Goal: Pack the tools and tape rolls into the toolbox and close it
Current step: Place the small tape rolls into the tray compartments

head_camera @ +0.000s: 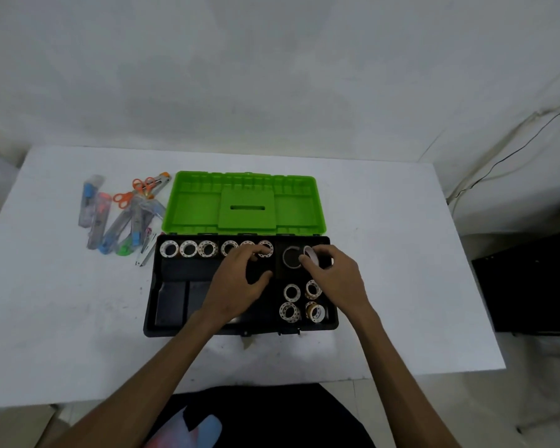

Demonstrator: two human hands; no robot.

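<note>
Now right hand (pixel 332 273) pinches white tape roll (pixel 311 254), seating it in black toolbox (pixel 162 318) one-o'clock compartment; left hand (pixel 240 282) fingers spread, steadying spotted-roll row (pixel 188 248); packaged tools (pixel 120 218) wait at ten o'clock

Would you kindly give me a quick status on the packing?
Right hand pinches a tape roll over the toolbox. Left hand touches the back row. Tools still outside, lid open.

- Looks like a bare workroom or makeshift lab.
- Plain white table (pixel 385 253) against rough whitewashed wall (pixel 272 76).
- Loose cables (pixel 498 156) trailing down right corner.
</note>
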